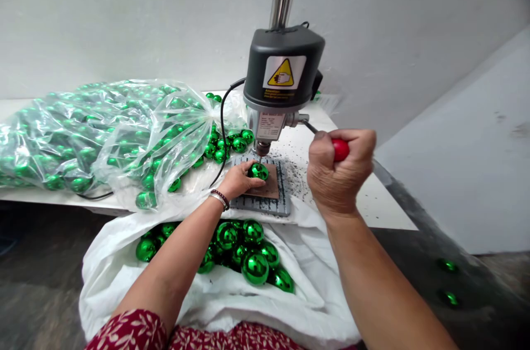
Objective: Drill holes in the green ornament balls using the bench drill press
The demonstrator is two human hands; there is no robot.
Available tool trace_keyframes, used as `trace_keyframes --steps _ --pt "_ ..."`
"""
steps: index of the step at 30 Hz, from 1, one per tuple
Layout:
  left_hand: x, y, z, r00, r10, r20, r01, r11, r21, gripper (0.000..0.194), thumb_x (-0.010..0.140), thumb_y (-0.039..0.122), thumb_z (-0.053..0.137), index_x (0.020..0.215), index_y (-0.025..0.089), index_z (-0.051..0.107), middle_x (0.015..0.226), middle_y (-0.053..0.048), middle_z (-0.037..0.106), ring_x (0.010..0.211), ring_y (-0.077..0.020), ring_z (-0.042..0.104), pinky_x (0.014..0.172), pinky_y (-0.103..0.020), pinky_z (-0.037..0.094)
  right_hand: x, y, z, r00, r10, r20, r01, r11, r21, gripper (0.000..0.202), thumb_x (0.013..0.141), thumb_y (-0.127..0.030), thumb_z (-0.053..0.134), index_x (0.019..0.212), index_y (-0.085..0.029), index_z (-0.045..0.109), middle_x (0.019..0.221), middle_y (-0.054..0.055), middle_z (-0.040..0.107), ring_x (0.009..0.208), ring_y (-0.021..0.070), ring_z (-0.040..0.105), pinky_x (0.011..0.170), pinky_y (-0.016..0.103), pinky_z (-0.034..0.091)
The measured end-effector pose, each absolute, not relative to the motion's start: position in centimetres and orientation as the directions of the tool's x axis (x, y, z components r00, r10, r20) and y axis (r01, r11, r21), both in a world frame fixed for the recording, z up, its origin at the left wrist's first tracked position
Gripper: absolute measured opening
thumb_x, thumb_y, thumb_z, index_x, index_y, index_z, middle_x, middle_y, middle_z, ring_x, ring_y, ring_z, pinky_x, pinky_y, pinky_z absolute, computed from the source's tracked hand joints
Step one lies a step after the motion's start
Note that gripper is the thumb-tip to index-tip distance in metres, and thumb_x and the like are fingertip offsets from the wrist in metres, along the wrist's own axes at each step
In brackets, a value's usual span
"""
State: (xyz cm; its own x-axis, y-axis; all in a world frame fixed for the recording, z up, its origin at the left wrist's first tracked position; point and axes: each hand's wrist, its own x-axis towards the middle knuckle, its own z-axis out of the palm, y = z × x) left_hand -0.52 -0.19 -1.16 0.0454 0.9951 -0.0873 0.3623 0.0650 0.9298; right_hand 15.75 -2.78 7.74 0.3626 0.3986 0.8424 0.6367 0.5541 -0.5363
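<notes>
A shiny green ball (pixel 260 171) is gripped between the thumb and fingers of my left hand (pixel 242 179). It rests on a brown board (pixel 271 187) over the grey slotted base (pixel 281 207) of a drill press (pixel 285 63). The chuck (pixel 263 148) is directly above the ball, its bit at or very near the top; whether it has entered I cannot tell. My right hand (pixel 342 170) is closed around the red knob (pixel 340 149) of the press's feed lever (pixel 309 126), to the right of the machine.
A clear plastic bag (pixel 165 134) full of green balls lies on the white table (pixel 389 212) at left. A white sack (pixel 314 284) with several more is at my lap. Dark shavings (pixel 296 168) surround the base. A black cord (pixel 222 118) hangs beside the press. Two balls lie on the floor at right.
</notes>
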Motion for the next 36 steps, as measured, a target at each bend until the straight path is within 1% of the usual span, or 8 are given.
trace_keyframes --steps 5,17,22,26,29,32,34,36 --pt "-0.8 0.0 -1.8 0.065 0.996 -0.065 0.355 0.038 0.934 0.069 0.053 0.025 0.086 0.12 0.02 0.068 0.105 -0.007 0.07 0.104 -0.0277 0.062 0.1 -0.039 0.044 15.5 -2.8 7.1 0.381 0.388 0.839 0.626 0.56 -0.543 0.017 0.081 -0.033 0.056 0.075 -0.02 0.046 0.064 -0.003 0.05 0.055 0.0067 0.045 0.054 0.022 0.039" --pt "-0.6 0.0 -2.0 0.129 0.99 -0.055 0.389 0.001 0.921 0.062 0.061 0.024 0.08 0.121 0.016 0.065 0.101 -0.006 0.071 0.093 -0.0223 0.061 0.091 -0.035 0.047 15.5 -3.2 5.3 0.348 0.384 0.855 0.62 0.59 -0.517 0.016 0.082 -0.03 0.057 0.078 -0.017 0.048 0.067 -0.002 0.054 0.058 0.0054 0.049 0.057 0.02 0.041" --pt "-0.4 -0.1 -2.0 0.11 0.993 -0.035 0.471 -0.021 0.882 0.061 0.063 0.026 0.078 0.121 0.016 0.064 0.1 -0.005 0.069 0.092 -0.0212 0.061 0.089 -0.034 0.047 15.8 -1.8 9.1 0.37 0.4 0.839 0.602 0.585 -0.544 0.017 0.081 -0.031 0.056 0.078 -0.016 0.049 0.068 -0.004 0.051 0.059 0.0039 0.046 0.058 0.019 0.038" --pt "-0.4 -0.8 -1.5 0.105 0.995 -0.001 0.495 -0.051 0.868 0.052 0.064 0.028 0.076 0.114 0.017 0.066 0.093 -0.002 0.069 0.088 -0.0198 0.061 0.084 -0.031 0.049 15.9 -0.7 13.0 0.39 0.539 0.746 0.587 0.478 -0.653 0.022 0.081 -0.031 0.059 0.073 -0.015 0.046 0.061 -0.007 0.043 0.056 0.0022 0.037 0.059 0.02 0.034" --pt "-2.0 -2.3 -0.4 0.142 0.99 0.02 0.469 -0.085 0.879 0.05 0.067 0.026 0.072 0.116 0.016 0.064 0.101 -0.004 0.07 0.092 -0.0191 0.062 0.085 -0.029 0.049 15.7 -0.7 14.1 0.414 0.601 0.684 0.592 0.394 -0.704 0.023 0.081 -0.028 0.062 0.072 -0.015 0.045 0.06 -0.008 0.039 0.056 0.0021 0.034 0.061 0.021 0.033" --pt "-6.1 -5.2 1.8 0.219 0.974 -0.063 0.596 -0.082 0.799 0.052 0.07 0.03 0.071 0.12 0.018 0.063 0.109 -0.005 0.071 0.096 -0.0204 0.063 0.086 -0.029 0.049 15.6 -0.9 14.2 0.413 0.609 0.677 0.593 0.385 -0.708 0.022 0.08 -0.024 0.062 0.072 -0.015 0.044 0.06 -0.008 0.038 0.057 0.0026 0.034 0.063 0.022 0.033" --pt "-9.4 -7.8 3.6 0.334 0.915 -0.225 0.735 -0.103 0.67 0.059 0.067 0.037 0.075 0.122 0.02 0.064 0.108 -0.005 0.072 0.093 -0.0224 0.065 0.084 -0.031 0.049 15.7 -0.9 14.0 0.42 0.607 0.674 0.584 0.387 -0.713 0.021 0.08 -0.022 0.062 0.073 -0.015 0.044 0.06 -0.008 0.039 0.058 0.003 0.034 0.064 0.022 0.033" --pt "-12.4 -10.2 5.3 0.353 0.875 -0.331 0.811 -0.109 0.574 0.064 0.065 0.042 0.077 0.124 0.021 0.064 0.111 -0.007 0.072 0.097 -0.0243 0.065 0.086 -0.032 0.049 15.7 -0.7 13.8 0.428 0.605 0.671 0.577 0.388 -0.719 0.019 0.079 -0.022 0.062 0.073 -0.016 0.045 0.062 -0.007 0.04 0.059 0.0033 0.035 0.065 0.023 0.034"
